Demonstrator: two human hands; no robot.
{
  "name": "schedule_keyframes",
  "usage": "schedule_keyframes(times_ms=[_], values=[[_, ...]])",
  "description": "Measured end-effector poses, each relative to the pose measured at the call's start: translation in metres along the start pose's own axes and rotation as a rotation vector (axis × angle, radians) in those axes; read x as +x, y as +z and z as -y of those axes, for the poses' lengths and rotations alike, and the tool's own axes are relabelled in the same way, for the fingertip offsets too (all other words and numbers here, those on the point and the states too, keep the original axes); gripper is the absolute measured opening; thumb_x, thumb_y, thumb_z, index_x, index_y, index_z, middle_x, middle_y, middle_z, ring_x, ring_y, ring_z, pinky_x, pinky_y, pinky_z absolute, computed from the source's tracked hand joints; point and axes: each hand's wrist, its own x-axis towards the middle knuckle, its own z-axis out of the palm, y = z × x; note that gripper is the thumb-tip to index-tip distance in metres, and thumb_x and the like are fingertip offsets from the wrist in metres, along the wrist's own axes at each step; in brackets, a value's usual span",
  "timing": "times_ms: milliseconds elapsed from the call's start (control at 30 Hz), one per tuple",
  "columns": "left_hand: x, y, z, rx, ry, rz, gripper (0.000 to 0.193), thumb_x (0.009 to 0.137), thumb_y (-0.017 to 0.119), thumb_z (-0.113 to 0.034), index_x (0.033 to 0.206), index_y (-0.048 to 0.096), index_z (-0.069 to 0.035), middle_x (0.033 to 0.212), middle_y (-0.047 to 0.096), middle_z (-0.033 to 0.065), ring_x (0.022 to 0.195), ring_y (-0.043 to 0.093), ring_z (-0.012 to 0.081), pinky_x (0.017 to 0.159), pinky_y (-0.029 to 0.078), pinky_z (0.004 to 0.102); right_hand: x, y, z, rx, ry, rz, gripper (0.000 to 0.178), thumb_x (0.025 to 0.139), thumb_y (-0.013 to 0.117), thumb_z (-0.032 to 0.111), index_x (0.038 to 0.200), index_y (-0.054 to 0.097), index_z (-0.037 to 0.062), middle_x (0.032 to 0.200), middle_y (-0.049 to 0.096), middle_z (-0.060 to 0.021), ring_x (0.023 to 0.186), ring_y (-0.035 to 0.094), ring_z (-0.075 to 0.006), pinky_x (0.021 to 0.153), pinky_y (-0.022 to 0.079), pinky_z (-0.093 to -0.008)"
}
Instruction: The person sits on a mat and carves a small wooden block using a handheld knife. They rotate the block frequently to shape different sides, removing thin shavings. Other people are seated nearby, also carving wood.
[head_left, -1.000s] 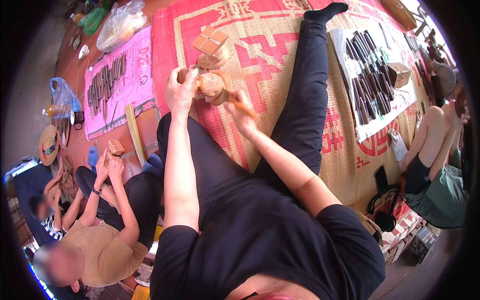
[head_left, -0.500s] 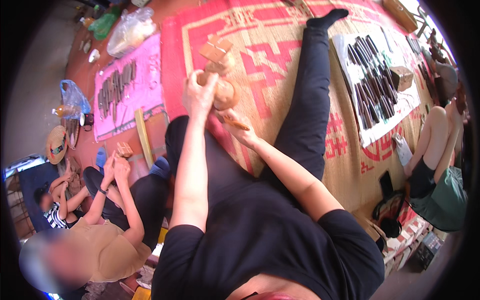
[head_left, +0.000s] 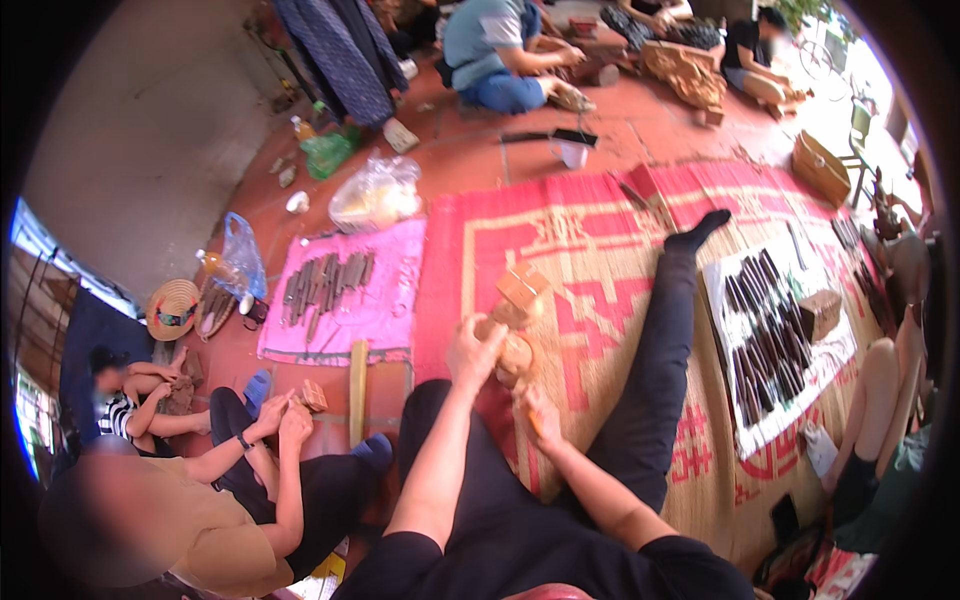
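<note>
My left hand [head_left: 474, 357] is closed round a light-brown carved wooden figure [head_left: 516, 356]. The figure has rounded lower parts and a squared wooden block [head_left: 523, 286] at its far end. Close by its near end, my right hand [head_left: 541, 419] grips a slim carving tool with an orange-brown handle [head_left: 534, 413]. The tool's tip is too small to make out, so I cannot tell if it touches the wood. Both hands are above the red and straw-coloured mat [head_left: 590, 400], between my outstretched legs.
On the left, a pink cloth [head_left: 390, 270] bears several dark carving tools [head_left: 325, 287]. A white cloth [head_left: 775, 435] with more tools [head_left: 765, 340] and a wooden block [head_left: 821, 315] lies right of my leg. A co-worker [head_left: 235, 500] sits close at left; other people work beyond the mat.
My view has tilted up, bringing in the people and floor beyond the mat. My right hand has turned and moved nearer the figure's near end; the left keeps its hold.
</note>
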Motion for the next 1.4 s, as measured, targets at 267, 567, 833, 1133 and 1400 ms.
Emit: schedule_keyframes(times_ms=[267, 567, 833, 1133, 1400], values=[[0.001, -0.010, 0.004, -0.033, -0.052, 0.004, 0.055, 0.078, 0.068, -0.053, 0.116, 0.062, -0.014, 0.115, 0.061, 0.0188, 0.105, 0.062, 0.0368, 0.090, 0.049, 0.0451, 0.029, -0.044, 0.009, 0.097, 0.033, 0.077, 0.028, 0.084, 0.068, 0.015, 0.112, 0.066, 0.0145, 0.104, 0.064, -0.0091, 0.094, 0.064, -0.0315, 0.080, 0.052, -0.0407], [0.000, -0.009, 0.001, -0.053, -0.036, -0.004, 0.055, 0.078, 0.068, -0.052, 0.115, 0.063, -0.011, 0.113, 0.063, 0.0177, 0.106, 0.062, 0.0343, 0.090, 0.049, 0.0439, 0.025, -0.052, 0.027, 0.143, 0.136, -0.098, 0.040, 0.079, 0.071, 0.003, 0.115, 0.064, 0.0154, 0.098, 0.060, -0.0095, 0.093, 0.063, -0.0287, 0.078, 0.052, -0.0359], [0.000, -0.017, 0.007, -0.089, -0.045, -0.019, 0.055, 0.078, 0.068, -0.049, 0.114, 0.064, -0.007, 0.115, 0.062, 0.0195, 0.108, 0.061, 0.0330, 0.093, 0.047, 0.0415, 0.020, -0.035, 0.027, 0.120, -0.016, 0.149, 0.034, 0.084, 0.069, 0.019, 0.118, 0.064, 0.0196, 0.105, 0.062, -0.0077, 0.097, 0.062, -0.0317, 0.082, 0.052, -0.0411], [-0.001, -0.015, -0.003, -0.094, -0.040, 0.014, 0.055, 0.078, 0.069, -0.050, 0.116, 0.063, -0.011, 0.116, 0.061, 0.0172, 0.107, 0.062, 0.0342, 0.091, 0.049, 0.0432, 0.056, -0.073, 0.006, 0.387, 0.059, -0.334, 0.037, 0.077, 0.072, -0.003, 0.112, 0.068, 0.0081, 0.100, 0.065, -0.0082, 0.093, 0.064, -0.0211, 0.082, 0.051, -0.0311], [0.001, -0.012, -0.001, -0.046, -0.029, 0.030, 0.056, 0.078, 0.068, -0.049, 0.117, 0.062, -0.010, 0.118, 0.061, 0.0169, 0.110, 0.060, 0.0341, 0.093, 0.047, 0.0434, 0.005, -0.045, 0.018, 0.231, 0.076, 0.157, 0.029, 0.083, 0.070, 0.017, 0.113, 0.068, 0.0173, 0.099, 0.063, -0.0092, 0.092, 0.064, -0.0292, 0.081, 0.052, -0.0383]])
